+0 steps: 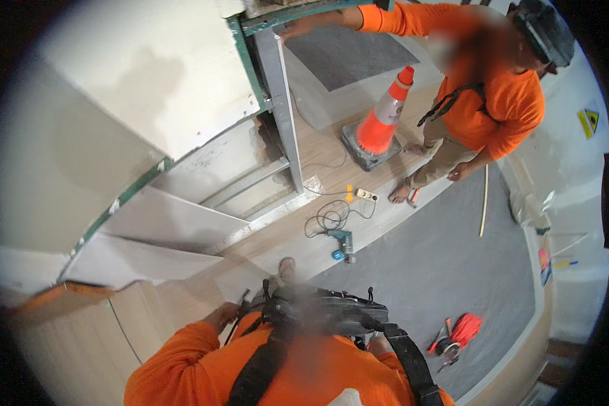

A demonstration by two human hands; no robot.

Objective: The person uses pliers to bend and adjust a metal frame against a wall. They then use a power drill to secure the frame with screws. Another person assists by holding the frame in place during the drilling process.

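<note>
Just left of my waist, my left hand point(223, 314) is closed around a slim dark tool point(243, 296), its long axis slanting forward, away from my body. The pale wall panel point(159, 260) lies ahead and left, nearer this grip than my right hand point(379, 344), mostly hidden, its hold impossible to tell.

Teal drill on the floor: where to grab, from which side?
Handle, probably from above. The drill lies on its side, handle sticking out left, chuck pointing to the picture's lower edge. That exposes the handle from above; keep off the cable looped near it and the blue round item beside the chuck.
</note>
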